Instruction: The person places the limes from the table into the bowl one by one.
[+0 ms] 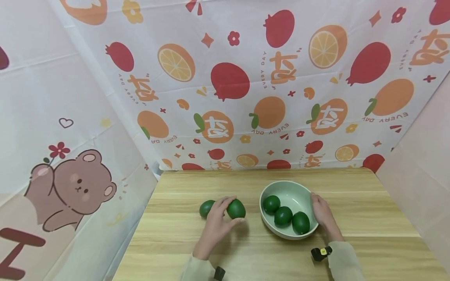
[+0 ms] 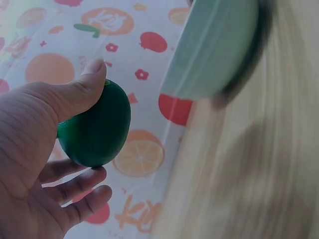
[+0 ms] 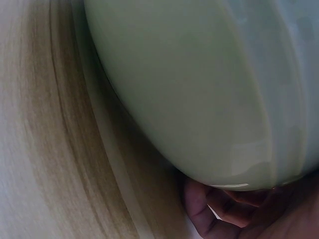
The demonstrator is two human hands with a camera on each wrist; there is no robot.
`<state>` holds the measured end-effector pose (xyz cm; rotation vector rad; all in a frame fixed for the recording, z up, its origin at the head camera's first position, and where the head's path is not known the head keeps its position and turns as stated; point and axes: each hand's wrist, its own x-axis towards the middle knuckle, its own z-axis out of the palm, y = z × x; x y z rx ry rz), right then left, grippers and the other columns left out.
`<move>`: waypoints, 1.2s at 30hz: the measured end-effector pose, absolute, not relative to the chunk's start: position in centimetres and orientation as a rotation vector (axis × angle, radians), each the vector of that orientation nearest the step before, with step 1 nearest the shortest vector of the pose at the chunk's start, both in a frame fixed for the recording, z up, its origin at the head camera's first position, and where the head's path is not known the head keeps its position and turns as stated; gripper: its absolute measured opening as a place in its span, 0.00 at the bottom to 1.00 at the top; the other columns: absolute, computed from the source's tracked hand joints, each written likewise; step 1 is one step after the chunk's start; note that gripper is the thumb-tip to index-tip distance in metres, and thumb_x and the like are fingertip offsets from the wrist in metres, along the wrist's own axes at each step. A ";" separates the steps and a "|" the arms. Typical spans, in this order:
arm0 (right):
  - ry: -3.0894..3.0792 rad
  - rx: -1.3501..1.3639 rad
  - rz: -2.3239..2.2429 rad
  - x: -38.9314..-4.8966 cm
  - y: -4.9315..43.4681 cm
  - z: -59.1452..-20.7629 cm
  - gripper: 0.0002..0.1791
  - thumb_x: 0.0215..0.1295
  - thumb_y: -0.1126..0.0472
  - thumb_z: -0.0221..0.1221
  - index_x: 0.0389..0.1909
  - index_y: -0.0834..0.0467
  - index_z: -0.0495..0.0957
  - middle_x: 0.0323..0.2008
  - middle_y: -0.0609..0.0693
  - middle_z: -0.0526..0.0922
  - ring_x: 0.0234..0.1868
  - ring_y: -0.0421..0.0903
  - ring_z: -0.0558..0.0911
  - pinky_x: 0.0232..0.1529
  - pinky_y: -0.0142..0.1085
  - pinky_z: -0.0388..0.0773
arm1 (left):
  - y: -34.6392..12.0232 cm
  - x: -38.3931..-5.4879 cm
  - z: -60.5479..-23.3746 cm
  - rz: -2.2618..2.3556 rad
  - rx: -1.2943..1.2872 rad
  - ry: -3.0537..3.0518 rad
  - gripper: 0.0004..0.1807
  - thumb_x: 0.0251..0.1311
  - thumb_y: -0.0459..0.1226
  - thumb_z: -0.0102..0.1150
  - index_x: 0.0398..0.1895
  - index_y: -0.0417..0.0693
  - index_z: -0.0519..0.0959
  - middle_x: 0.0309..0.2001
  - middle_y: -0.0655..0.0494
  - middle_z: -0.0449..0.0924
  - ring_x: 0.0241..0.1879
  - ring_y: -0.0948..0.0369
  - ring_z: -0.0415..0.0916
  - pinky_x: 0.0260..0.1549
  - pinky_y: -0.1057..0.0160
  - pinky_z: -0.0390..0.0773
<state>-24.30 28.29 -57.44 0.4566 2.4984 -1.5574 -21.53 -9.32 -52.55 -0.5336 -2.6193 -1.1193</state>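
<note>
In the head view my left hand (image 1: 216, 226) pinches a dark green lime (image 1: 236, 209) between thumb and fingers, above the table left of the bowl. The left wrist view shows the same lime (image 2: 99, 127) between the thumb and fingertips. A second lime (image 1: 206, 208) lies on the table, partly behind the left hand. My right hand (image 1: 323, 214) holds the right side of a pale green bowl (image 1: 293, 191). In the right wrist view its fingers (image 3: 199, 201) curl against the bowl's outer wall (image 3: 189, 99). Three limes (image 1: 283, 216) lie inside the bowl.
The wooden table (image 1: 183, 249) meets a fruit-printed cloth (image 1: 228, 117) hanging at the back. Another cloth, printed with a bear (image 1: 74, 187), hangs at the left. A pale wall (image 1: 422, 179) stands at the right. Dark camera mounts (image 1: 320, 253) sit at both wrists.
</note>
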 end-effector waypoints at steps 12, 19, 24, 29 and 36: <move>2.482 0.456 -1.564 -24.5 28.3 -57.3 0.48 0.75 0.29 0.20 0.80 0.62 0.48 0.81 0.66 0.45 0.81 0.69 0.45 0.78 0.63 0.42 | -5.6 -23.1 -51.1 -1.146 -0.639 -2.612 0.39 0.49 0.50 0.78 0.66 0.58 0.76 0.65 0.50 0.77 0.65 0.50 0.75 0.61 0.48 0.78; 2.499 0.463 -1.551 -24.4 28.4 -57.6 0.47 0.76 0.31 0.20 0.79 0.64 0.51 0.80 0.67 0.47 0.80 0.69 0.47 0.78 0.62 0.44 | -4.0 -23.8 -50.5 -1.155 -0.727 -2.586 0.38 0.51 0.54 0.75 0.66 0.58 0.75 0.65 0.52 0.76 0.65 0.53 0.74 0.61 0.51 0.80; 2.497 0.454 -1.562 -24.7 28.4 -57.7 0.49 0.75 0.29 0.20 0.80 0.63 0.49 0.80 0.66 0.46 0.81 0.69 0.46 0.78 0.62 0.43 | -2.9 -24.4 -50.1 -1.117 -0.774 -2.580 0.38 0.52 0.56 0.74 0.67 0.59 0.75 0.65 0.55 0.76 0.65 0.55 0.73 0.61 0.52 0.79; 2.503 0.445 -1.557 -24.6 28.4 -57.8 0.48 0.76 0.31 0.20 0.79 0.64 0.50 0.80 0.67 0.47 0.80 0.69 0.47 0.79 0.62 0.43 | -1.8 -25.0 -50.1 -1.089 -0.804 -2.597 0.38 0.51 0.55 0.75 0.66 0.57 0.76 0.65 0.55 0.76 0.65 0.55 0.74 0.62 0.52 0.78; 2.506 0.455 -1.542 -24.6 28.3 -57.5 0.49 0.75 0.30 0.20 0.79 0.64 0.50 0.80 0.68 0.47 0.80 0.69 0.47 0.78 0.62 0.44 | -0.3 -25.7 -50.2 -1.093 -0.851 -2.608 0.36 0.54 0.54 0.74 0.66 0.56 0.76 0.64 0.53 0.76 0.63 0.55 0.75 0.61 0.52 0.79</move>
